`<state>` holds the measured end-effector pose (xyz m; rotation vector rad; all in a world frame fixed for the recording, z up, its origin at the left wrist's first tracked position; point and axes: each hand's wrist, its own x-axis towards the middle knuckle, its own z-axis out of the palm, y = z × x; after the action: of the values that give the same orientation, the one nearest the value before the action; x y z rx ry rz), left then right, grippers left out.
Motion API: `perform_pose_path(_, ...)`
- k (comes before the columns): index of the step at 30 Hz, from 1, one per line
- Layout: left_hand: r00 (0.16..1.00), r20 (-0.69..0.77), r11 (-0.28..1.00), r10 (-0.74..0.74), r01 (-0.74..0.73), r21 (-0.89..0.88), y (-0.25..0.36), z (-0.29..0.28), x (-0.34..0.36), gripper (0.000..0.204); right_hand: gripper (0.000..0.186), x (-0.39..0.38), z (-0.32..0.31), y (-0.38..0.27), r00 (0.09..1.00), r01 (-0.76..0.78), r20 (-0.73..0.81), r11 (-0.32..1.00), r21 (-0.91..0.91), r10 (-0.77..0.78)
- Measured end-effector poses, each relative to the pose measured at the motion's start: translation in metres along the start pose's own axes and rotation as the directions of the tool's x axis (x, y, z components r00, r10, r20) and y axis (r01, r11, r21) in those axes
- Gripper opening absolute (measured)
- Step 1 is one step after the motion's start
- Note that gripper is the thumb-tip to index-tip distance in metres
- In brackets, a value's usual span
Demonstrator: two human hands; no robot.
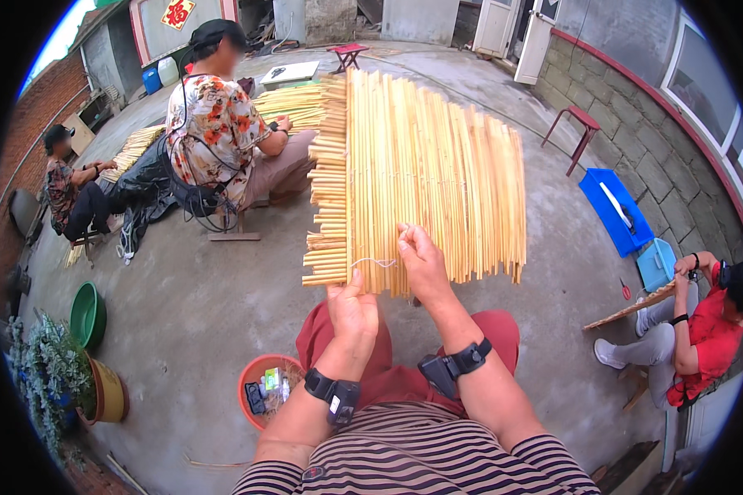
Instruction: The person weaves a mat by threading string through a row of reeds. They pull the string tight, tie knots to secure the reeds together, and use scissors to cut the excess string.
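A mat of straight yellow reed stalks point(437, 181) lies in front of me, with lines of stitching across it. On its left side a layer of shorter stalk ends point(328, 223) sticks out past the border. My left hand point(353, 313) grips the near left corner, thumb on top and the other fingers partly hidden. Just above the mat, my right hand point(423, 262) is closed in a pinch. A thin white string point(374, 263) runs from near my left thumb toward my right fingers. Whether a needle is in the pinch, I cannot make out.
Left of my knees stands an orange basin point(264, 388) with small items inside. A person in a floral shirt point(215, 132) sits beyond it, near another mat. At right, a person in red point(706, 346) holds a narrow woven strip point(631, 307) beside blue bins point(615, 210).
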<state>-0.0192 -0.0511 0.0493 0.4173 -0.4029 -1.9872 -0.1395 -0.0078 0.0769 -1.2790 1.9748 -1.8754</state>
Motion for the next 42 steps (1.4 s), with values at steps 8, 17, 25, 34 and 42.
perform_pose_path(8,0.937,0.055,0.938,-0.346,0.343,0.047,0.026,-0.025,-0.014,0.042,0.014,-0.003,0.007,0.014,0.998,-0.048,0.012,0.945,-0.324,0.055)
perform_pose_path(17,0.842,0.007,0.826,-0.539,0.527,0.200,0.038,-0.045,-0.032,0.051,0.005,-0.017,-0.018,-0.012,0.979,-0.199,-0.035,0.980,0.026,0.199)
perform_pose_path(25,0.926,-0.011,0.914,-0.377,0.374,0.155,0.031,-0.047,-0.029,0.044,0.004,-0.035,-0.025,-0.029,0.960,-0.115,0.185,0.898,-0.425,0.210)
perform_pose_path(34,0.862,-0.098,0.793,-0.498,0.498,0.352,0.048,-0.047,-0.015,0.036,0.009,-0.033,-0.011,-0.046,0.905,0.121,0.401,0.817,-0.563,0.142)
perform_pose_path(42,0.887,-0.140,0.746,-0.440,0.448,0.492,0.041,-0.054,-0.014,0.032,0.007,-0.027,-0.017,-0.068,0.854,0.108,0.460,0.782,-0.614,0.243)
